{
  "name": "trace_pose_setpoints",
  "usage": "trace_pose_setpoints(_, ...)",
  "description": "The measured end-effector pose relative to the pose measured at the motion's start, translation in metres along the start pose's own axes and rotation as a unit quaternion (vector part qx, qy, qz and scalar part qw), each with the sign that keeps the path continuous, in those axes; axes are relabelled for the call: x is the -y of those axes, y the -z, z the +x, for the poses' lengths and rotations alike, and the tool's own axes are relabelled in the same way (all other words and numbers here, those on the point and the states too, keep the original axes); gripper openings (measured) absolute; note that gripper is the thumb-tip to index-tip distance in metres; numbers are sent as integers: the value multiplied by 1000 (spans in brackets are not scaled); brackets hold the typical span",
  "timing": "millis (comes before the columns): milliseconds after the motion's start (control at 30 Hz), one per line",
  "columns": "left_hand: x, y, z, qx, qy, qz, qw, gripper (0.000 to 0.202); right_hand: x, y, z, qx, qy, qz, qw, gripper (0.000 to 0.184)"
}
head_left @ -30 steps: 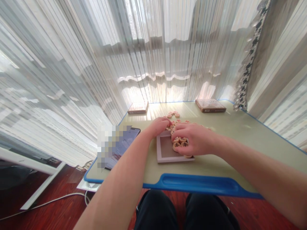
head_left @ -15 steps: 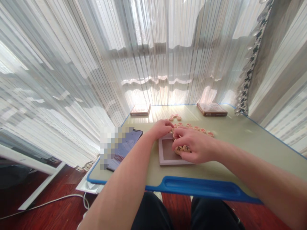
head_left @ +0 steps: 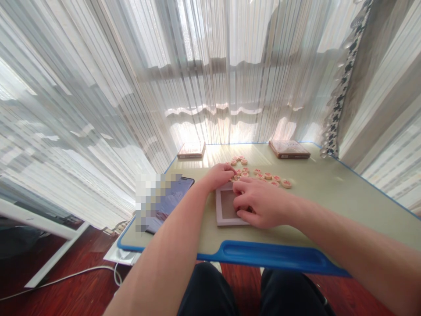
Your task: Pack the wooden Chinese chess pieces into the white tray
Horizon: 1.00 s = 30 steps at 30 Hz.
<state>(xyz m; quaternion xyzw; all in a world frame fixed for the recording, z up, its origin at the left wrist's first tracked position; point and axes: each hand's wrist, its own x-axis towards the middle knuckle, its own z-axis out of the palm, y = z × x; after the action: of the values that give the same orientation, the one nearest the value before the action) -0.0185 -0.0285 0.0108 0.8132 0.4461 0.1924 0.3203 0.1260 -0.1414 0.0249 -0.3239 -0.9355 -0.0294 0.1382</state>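
Note:
My left hand [head_left: 221, 176] rests at the far edge of a shallow pale tray [head_left: 219, 215], its fingers bent and pressed to a Chinese chess piece [head_left: 237, 178]. Over the tray's right part lies my right hand [head_left: 263, 199], fingers curled inward and closed; whatever is beneath them is hidden. Just beyond both hands, several round wooden Chinese chess pieces [head_left: 268, 176] with red characters are scattered on the table. A smaller group of pieces [head_left: 244, 162] lies farther back.
The pale table [head_left: 332, 202] has a blue rim and a blue front trough [head_left: 272, 256]. A tablet-like device [head_left: 174, 197], partly pixelated, lies on the left. Flat boxes [head_left: 191, 150] [head_left: 289, 149] stand at the far corners, before a sheer curtain [head_left: 210, 87].
My right hand has shifted slightly and now covers the two black-lettered pieces that showed beneath it in the tray. My left hand has barely moved. The view has shifted a little.

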Motion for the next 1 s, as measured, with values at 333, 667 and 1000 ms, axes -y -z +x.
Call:
trace_pose_setpoints(333,1,-1,1,-3,-2,-1,1000,27,-3,-1,-1,-7,7,2,1000,18)
trace_pose_setpoints(667,3,-2,2,-7,-1,-1,1000,28,-1,-1,-1,-1,3,-3,1000,18)
trace_pose_setpoints(1000,0,1,-2,22,-16,-11,1000,28,-24,-3,-3,-105,-80,-17,991,21)
